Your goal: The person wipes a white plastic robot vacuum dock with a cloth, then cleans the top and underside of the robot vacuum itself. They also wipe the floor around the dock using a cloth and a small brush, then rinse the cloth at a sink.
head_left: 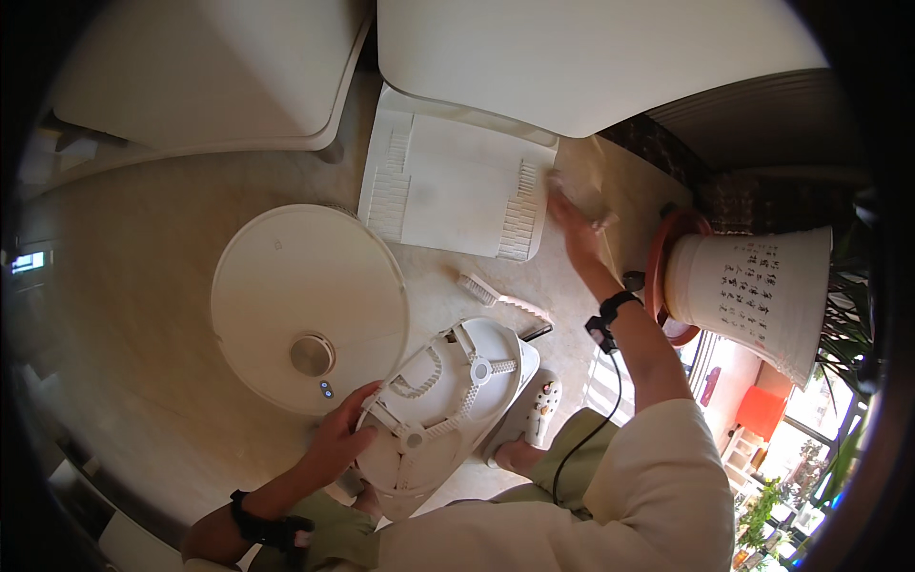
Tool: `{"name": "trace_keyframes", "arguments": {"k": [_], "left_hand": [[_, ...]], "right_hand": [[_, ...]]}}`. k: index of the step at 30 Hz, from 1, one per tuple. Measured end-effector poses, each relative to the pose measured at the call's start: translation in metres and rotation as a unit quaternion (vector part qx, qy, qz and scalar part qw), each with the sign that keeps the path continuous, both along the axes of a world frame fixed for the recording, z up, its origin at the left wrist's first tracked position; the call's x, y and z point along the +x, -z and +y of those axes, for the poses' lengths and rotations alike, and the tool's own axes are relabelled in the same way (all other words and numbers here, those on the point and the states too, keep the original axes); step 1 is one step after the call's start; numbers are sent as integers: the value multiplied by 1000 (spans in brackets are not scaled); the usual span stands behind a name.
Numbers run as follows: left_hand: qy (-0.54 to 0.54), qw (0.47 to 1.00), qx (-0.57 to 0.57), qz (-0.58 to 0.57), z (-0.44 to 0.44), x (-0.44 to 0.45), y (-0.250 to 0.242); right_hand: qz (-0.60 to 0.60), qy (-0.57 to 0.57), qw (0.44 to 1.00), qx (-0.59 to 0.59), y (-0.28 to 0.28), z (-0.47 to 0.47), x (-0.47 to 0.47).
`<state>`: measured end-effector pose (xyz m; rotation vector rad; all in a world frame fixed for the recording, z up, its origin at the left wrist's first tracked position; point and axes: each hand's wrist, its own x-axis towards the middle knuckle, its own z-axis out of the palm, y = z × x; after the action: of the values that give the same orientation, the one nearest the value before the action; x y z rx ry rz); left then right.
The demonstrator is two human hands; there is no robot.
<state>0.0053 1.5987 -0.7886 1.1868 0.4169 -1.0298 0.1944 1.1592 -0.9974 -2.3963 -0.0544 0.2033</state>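
Note:
My left hand (348,432) grips the near left edge of a white plastic cleaning tray (450,407), tilted in front of my legs. Two rounded hollows with ribbed spokes and round hubs mark its face. My right hand (574,218) is stretched out, blurred, beside the right edge of a white ramped dock base (457,186); whether it holds anything is unclear. A round white robot vacuum (307,300) sits on the floor left of the tray. Between tray and dock base lies a small scrub brush (504,297) with a pale handle, bristles at its left end.
Two large white cabinet-like bodies (214,71) (572,57) stand at the top, the right one overhanging the dock base. At right, a white planter (750,297) bearing writing rests on a red-brown saucer (654,264). A dark slim object (537,333) lies near my shoe (545,411).

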Motion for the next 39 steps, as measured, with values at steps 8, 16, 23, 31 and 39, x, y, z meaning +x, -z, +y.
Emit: {"name": "trace_keyframes", "arguments": {"k": [8, 16, 23, 31, 39], "left_hand": [[20, 1000, -4, 11, -2, 1, 11], [3, 999, 54, 2, -10, 4, -1], [-102, 993, 50, 31, -16, 3, -3], [-106, 994, -15, 2, -15, 1, -2], [-130, 991, -33, 5, -20, -4, -1]], "right_hand": [[-177, 108, 971, 116, -22, 91, 60], [-117, -100, 884, -442, 31, 36, 45], [-50, -162, 900, -402, -19, -59, -31], [367, -273, 862, -219, -103, -29, -57], [661, -207, 672, 261, -168, 63, -81]]}}
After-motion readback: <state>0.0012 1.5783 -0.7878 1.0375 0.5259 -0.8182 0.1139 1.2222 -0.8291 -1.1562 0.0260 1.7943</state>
